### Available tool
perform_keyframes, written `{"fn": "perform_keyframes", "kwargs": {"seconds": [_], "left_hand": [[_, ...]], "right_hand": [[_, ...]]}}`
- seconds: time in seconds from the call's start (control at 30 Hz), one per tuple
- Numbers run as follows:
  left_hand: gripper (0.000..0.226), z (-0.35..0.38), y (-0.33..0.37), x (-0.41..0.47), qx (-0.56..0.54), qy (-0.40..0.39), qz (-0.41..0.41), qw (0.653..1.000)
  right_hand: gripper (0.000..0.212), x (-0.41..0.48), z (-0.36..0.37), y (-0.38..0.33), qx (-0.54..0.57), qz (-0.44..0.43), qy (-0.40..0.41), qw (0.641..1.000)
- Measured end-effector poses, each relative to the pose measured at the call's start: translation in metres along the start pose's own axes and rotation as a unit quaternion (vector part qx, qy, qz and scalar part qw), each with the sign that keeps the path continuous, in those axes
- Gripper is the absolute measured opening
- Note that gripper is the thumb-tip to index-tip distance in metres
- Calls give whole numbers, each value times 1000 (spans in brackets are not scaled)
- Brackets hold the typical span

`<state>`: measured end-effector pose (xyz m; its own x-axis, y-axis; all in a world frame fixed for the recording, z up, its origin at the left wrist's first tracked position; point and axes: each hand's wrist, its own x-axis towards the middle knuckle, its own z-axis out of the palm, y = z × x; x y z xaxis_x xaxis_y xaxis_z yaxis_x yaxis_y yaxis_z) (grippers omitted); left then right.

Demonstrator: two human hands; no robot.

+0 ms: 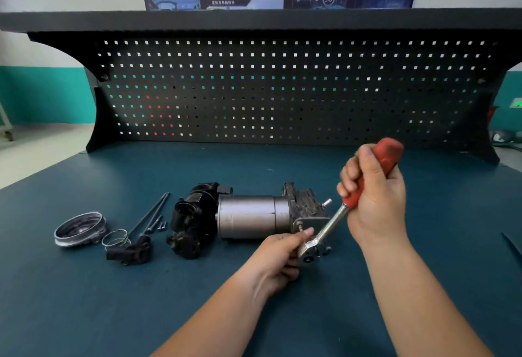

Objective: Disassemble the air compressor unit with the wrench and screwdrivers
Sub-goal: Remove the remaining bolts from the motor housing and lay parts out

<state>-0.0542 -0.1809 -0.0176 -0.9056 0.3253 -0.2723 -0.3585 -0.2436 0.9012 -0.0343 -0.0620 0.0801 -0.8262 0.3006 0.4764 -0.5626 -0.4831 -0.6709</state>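
The air compressor unit point(252, 215) lies on its side near the middle of the bench point(84, 300), which is covered in a dark teal mat. Its middle section is a dull silver cylinder with a seam round it. At its left end sits a bulky black housing with round ports, and at its right end a grey cast block with ribbing and a small metal stub sticking up.

The wrench point(332, 222) is a ratchet with a red handle and a bright steel shaft. It slants down from upper right to lower left, and its head sits at the front right corner of the unit. The right hand point(375, 195) is wrapped around the red handle, fingers point(350, 176) curled tight round it. The left hand point(279, 258) pinches the ratchet head between thumb and fingertips point(308, 232).

To the left of the unit lie loose parts: a ribbed metal ring point(80, 229), a wire clip point(115, 238), two long bolts point(149, 212), a few short screws point(161, 225) and a small black fitting point(130, 253). A black pegboard point(282, 88) stands at the back of the bench.
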Motion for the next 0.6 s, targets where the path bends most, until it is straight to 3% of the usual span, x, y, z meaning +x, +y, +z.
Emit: {"fn": "perform_keyframes", "kwargs": {"seconds": [0.13,0.2,0.37,0.47,0.6], "left_hand": [[41,4,-4,0,-52,10,3,999],[37,8,-5,0,-74,8,2,997],[33,11,-1,-1,-51,-1,-6,999],[34,7,3,-5,-12,4,-26,1000],[38,0,10,-10,70,11,-8,997]], "right_hand": [[23,14,-33,5,142,74,131,978],[18,20,-51,10,189,129,180,957],[22,22,-65,19,180,154,274,932],[22,19,-48,12,138,84,237,958],[3,0,-15,7,63,-53,83,993]]}}
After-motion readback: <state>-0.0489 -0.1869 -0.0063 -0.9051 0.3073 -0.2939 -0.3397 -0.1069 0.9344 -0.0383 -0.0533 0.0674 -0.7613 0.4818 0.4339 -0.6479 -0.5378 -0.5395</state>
